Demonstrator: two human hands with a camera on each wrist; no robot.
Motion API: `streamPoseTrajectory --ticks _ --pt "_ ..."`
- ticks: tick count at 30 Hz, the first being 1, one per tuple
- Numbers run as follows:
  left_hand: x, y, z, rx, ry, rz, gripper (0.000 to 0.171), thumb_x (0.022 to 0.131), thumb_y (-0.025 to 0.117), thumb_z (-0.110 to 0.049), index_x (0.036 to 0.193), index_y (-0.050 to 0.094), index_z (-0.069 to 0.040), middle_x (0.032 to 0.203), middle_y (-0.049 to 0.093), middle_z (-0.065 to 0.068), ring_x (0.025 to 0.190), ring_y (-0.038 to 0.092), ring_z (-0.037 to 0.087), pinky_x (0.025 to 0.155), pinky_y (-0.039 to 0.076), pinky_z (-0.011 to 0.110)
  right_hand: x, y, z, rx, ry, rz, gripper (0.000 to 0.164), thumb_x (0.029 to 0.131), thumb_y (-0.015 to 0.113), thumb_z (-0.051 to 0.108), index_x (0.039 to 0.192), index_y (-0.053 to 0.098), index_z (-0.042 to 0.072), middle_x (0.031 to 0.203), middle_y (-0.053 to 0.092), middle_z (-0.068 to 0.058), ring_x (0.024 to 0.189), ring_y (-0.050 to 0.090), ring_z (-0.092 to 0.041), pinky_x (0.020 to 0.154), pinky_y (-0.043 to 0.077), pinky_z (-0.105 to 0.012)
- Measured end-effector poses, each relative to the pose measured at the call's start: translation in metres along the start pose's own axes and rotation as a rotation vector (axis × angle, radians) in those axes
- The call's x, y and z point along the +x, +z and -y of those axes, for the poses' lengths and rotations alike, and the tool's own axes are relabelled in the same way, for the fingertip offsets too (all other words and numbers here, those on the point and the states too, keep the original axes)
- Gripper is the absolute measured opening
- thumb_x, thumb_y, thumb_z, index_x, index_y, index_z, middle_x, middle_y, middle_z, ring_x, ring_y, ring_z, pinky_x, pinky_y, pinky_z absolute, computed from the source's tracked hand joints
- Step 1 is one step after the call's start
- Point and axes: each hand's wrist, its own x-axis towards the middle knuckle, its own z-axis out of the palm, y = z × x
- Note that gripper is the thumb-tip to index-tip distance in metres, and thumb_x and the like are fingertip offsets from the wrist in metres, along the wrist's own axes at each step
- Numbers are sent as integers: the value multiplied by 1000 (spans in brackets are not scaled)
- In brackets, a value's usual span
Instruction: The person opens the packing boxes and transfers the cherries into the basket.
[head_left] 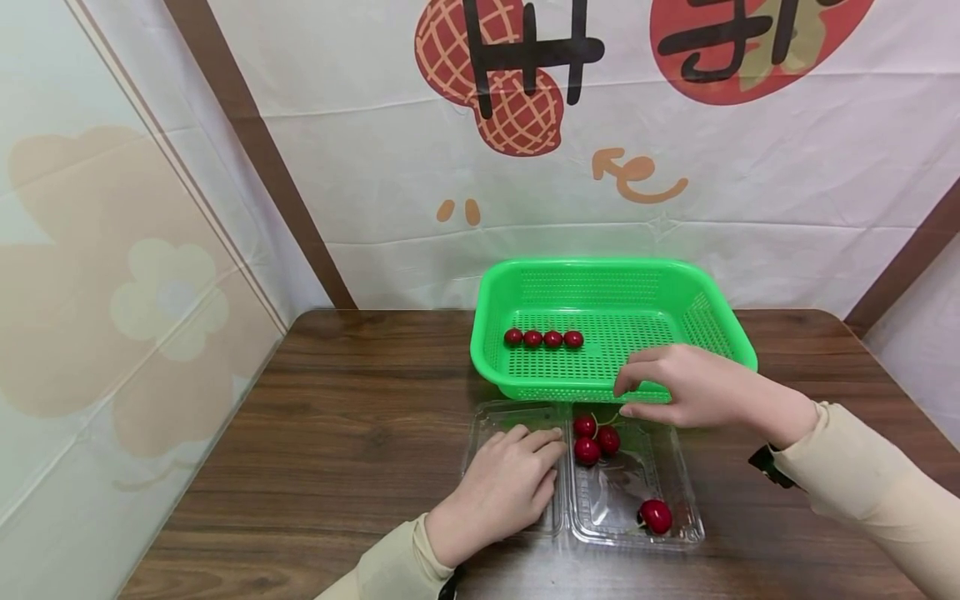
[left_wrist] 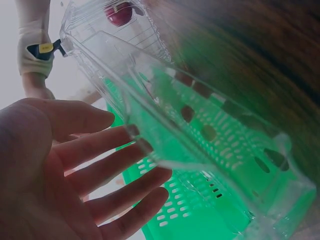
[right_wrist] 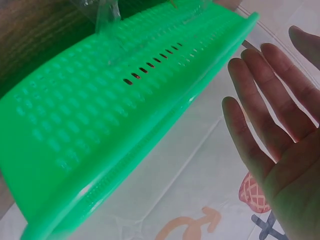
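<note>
A clear plastic clamshell box [head_left: 622, 521] lies unfolded on the table. In its right half, three red cherries [head_left: 587, 451] with green stems sit together at the back left, and a single cherry [head_left: 656, 517] lies at the front right. My left hand [head_left: 504, 483] rests over the left half, fingers extended; the left wrist view shows nothing in its palm. My right hand [head_left: 693, 387] hovers over the near rim of the green basket [head_left: 738, 337], thumb and fingers apart and holding nothing. Inside the basket, several cherries [head_left: 552, 339] stand in a row at the left.
The brown wooden table [head_left: 337, 433] carries the basket at its back edge, right behind the clamshell. A white printed cloth [head_left: 375, 167] hangs behind the table, and another cloth panel [head_left: 112, 333] stands along its left side.
</note>
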Motion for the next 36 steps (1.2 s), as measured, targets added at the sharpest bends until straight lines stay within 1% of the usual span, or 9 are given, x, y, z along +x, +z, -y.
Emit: streamPoseTrajectory --ticks 7,13,19,24,29,32,36 --pt "0 0 0 -7 -3 6 28 81 59 -23 106 69 -15 113 66 -1 89 57 16 67 48 31 -7 6 7 -8 -7 -1 10 82 66 30 90 64 24 86 62 13 78 57 0 65 52 -27" --pt "0 -1 0 -15 -5 5 28 80 59 -23 105 69 -15 113 66 -1 89 57 16 66 48 31 -11 13 12 -8 -51 -5 11 80 68 27 89 64 23 86 61 14 79 57 -1 66 53 -27" --pt "0 0 0 -16 -9 14 28 81 59 -23 106 69 -14 114 66 -1 90 57 17 66 49 31 -15 17 18 -6 -62 -6 11 79 69 27 88 63 25 86 60 17 78 56 1 66 52 -25" --pt "0 -1 0 -20 -15 23 28 81 59 -23 106 69 -14 114 66 -1 90 57 17 66 49 31 -19 21 23 -10 -97 -17 11 79 69 26 88 63 25 85 58 16 76 55 1 65 51 -22" --pt "1 -2 0 -21 -19 31 28 81 59 -23 106 69 -14 114 66 -1 90 57 17 66 49 31 -24 27 27 -6 -86 18 12 76 70 25 86 63 24 84 58 16 76 55 1 65 51 -20" --pt "1 -1 0 -21 -17 30 28 81 59 -23 106 69 -14 114 66 -1 90 57 17 66 49 31 -27 30 30 16 -77 45 13 74 71 24 85 64 23 83 56 17 76 54 2 65 51 -19" --pt "1 -1 0 -24 -15 29 28 81 59 -23 106 69 -14 114 66 -1 90 57 17 66 49 31 -29 33 31 34 -78 57 13 73 72 24 83 63 23 81 55 18 75 54 1 64 50 -19"
